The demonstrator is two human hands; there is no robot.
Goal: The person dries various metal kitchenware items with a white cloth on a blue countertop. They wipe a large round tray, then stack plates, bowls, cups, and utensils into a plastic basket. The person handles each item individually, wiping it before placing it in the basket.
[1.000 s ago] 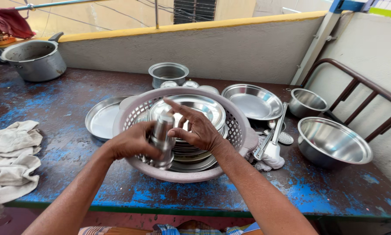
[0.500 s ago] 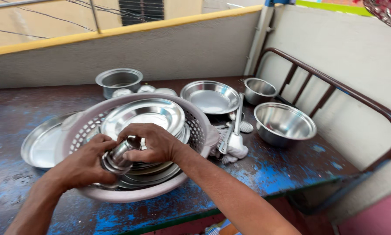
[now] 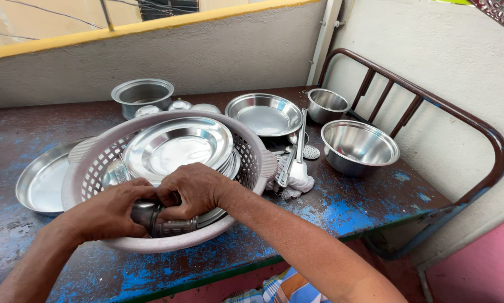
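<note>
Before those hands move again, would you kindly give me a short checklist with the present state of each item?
1. Left hand wrapped around the steel tumbler: ok.
2. Right hand also on the tumbler, a two-handed grip: ok.
3. Tumbler lying on its side over the near rim of the plastic basket: ok.
4. Steel plates stacked inside the basket, none sliding out: ok.
5. Basket fully on the blue table: ok, though its near rim is close to the edge.
6. Tumbler dry and clean inside: cannot tell.
</note>
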